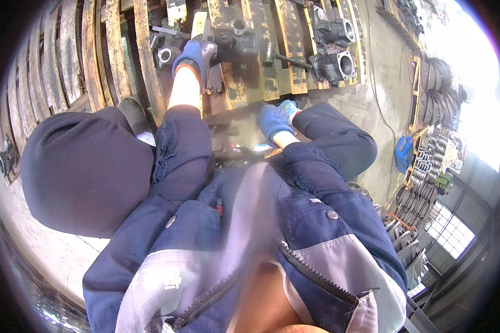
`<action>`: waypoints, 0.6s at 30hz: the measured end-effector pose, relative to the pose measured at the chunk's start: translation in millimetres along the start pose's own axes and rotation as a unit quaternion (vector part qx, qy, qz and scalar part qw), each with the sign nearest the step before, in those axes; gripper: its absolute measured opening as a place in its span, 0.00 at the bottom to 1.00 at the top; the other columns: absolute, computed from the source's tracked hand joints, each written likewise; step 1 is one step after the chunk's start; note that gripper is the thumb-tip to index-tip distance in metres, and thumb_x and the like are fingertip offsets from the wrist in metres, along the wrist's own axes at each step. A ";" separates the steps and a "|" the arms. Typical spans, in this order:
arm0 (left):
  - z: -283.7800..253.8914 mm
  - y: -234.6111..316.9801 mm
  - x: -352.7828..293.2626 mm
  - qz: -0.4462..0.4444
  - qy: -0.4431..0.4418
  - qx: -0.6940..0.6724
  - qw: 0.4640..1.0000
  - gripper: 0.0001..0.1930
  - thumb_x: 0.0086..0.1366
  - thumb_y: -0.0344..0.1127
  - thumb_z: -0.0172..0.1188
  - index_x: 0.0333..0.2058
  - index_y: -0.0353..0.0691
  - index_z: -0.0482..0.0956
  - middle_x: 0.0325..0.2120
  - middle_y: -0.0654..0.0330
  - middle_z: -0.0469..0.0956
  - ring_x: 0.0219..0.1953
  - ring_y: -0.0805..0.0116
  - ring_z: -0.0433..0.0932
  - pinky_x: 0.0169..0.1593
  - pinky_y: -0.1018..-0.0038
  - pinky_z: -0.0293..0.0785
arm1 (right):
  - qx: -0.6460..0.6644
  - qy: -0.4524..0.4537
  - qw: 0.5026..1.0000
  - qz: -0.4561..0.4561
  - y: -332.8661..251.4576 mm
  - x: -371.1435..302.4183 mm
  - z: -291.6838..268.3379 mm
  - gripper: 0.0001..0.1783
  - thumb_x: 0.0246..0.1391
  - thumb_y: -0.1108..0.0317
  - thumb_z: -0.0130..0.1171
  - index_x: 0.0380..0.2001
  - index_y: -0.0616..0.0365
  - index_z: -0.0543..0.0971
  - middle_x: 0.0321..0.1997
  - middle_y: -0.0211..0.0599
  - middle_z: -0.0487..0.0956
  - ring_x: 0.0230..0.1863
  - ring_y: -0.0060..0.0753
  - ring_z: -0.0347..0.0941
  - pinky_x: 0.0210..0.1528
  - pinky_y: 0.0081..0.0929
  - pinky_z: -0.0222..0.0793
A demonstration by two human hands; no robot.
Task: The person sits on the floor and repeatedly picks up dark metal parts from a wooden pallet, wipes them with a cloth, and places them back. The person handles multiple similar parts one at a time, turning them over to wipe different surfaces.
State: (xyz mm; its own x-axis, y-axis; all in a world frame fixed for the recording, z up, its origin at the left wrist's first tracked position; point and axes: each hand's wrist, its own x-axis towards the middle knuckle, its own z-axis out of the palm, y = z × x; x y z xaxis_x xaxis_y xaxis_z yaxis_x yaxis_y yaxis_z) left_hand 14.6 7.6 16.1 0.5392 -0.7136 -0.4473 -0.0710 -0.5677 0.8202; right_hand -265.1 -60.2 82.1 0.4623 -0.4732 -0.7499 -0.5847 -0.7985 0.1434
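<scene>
Touching, in the head view's upper centre, a dark, blocky metal casting (236, 44) lying lengthwise left-to-right on rough wooden slats (235, 89), its round port (239, 25) upward, your gloved left hand (199, 57) and, lower down, your gloved right hand (275, 121) hide how far they open, so I cannot tell either's grip.

This looks like a factory workshop: slatted wooden pallets (90, 55) bear dark metal castings (236, 41), stacked metal parts (425, 166) line the concrete floor (375, 108), near a gridded window (450, 230).
</scene>
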 end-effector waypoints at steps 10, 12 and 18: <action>3.4 -11.3 13.5 0.044 -0.012 0.073 0.996 0.12 0.49 0.33 0.60 0.31 0.31 0.80 0.29 0.46 0.79 0.33 0.60 0.79 0.37 0.67 0.73 | 0.033 -0.001 0.999 0.010 0.0 14.8 18.8 0.14 0.50 0.67 0.60 0.41 0.54 0.84 0.46 0.45 0.82 0.50 0.48 0.79 0.51 0.39 0.74; 2.9 -9.0 11.9 0.040 -0.016 0.076 0.996 0.12 0.50 0.34 0.60 0.31 0.33 0.81 0.31 0.46 0.80 0.34 0.59 0.79 0.38 0.67 0.74 | 0.048 -0.020 0.998 0.022 -1.3 16.0 22.1 0.14 0.50 0.68 0.60 0.42 0.55 0.84 0.46 0.46 0.82 0.50 0.48 0.79 0.51 0.39 0.74; -0.2 -2.4 3.9 0.033 -0.026 0.103 0.994 0.12 0.50 0.35 0.61 0.34 0.37 0.82 0.34 0.47 0.80 0.37 0.57 0.80 0.41 0.66 0.75 | -0.088 -0.008 0.990 -0.108 -1.4 11.6 37.6 0.16 0.47 0.71 0.62 0.42 0.55 0.84 0.45 0.46 0.82 0.49 0.47 0.79 0.50 0.39 0.75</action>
State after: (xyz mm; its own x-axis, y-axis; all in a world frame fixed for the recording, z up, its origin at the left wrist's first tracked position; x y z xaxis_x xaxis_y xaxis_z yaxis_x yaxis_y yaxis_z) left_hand 17.0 6.2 12.5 0.4847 -0.7688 -0.4172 -0.2782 -0.5878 0.7597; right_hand -284.0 -50.6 49.0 0.5521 -0.2788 -0.7858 -0.3468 -0.9338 0.0876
